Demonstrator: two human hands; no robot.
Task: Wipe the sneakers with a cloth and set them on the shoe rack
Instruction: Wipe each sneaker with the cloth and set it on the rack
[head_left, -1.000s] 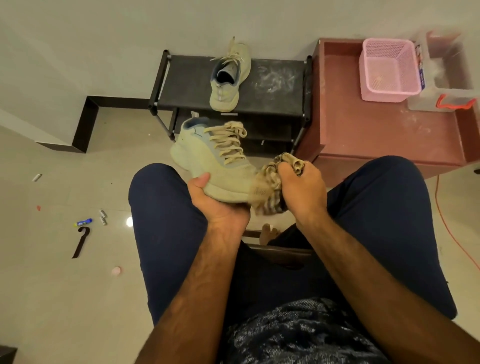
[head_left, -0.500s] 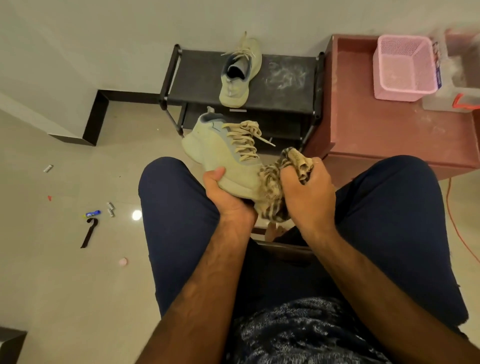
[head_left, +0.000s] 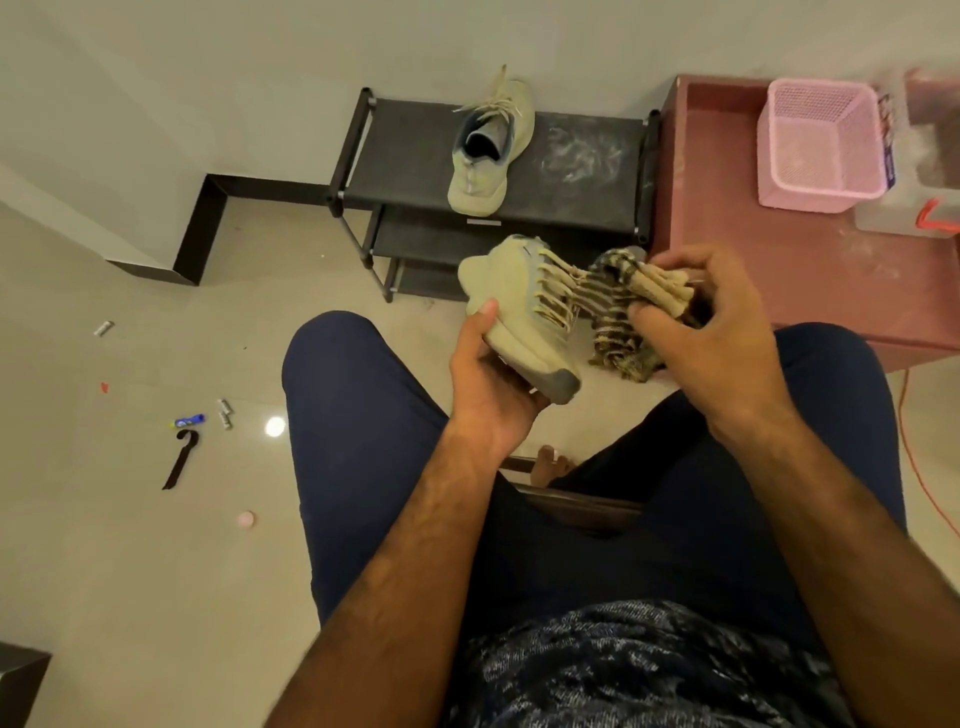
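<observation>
Floor (head_left: 104, 571) on my far left is smooth and shiny, with little bits on it: a black strap (head_left: 179, 460), a small blue tube (head_left: 189, 420) with writing too tiny to read, and a round pink thing (head_left: 245, 518). Next is the black shoe rack (head_left: 405, 156), flat and dusty on top. One pale sneaker (head_left: 485, 156) sits there with its toe to the wall.

My left hand (head_left: 488, 379) is curled under the other sneaker (head_left: 519, 322), thumb on its side, holding it up in front of the rack. Its sole looks thick and its laces are flat. My right hand (head_left: 706, 322) pinches a striped, bunched cloth (head_left: 618, 322) right against those laces, so some of them are hidden.

Far right, a pink mesh basket (head_left: 821, 145) stands on a red table (head_left: 805, 270), beside a clear box (head_left: 930, 208) cut off at the edge.
</observation>
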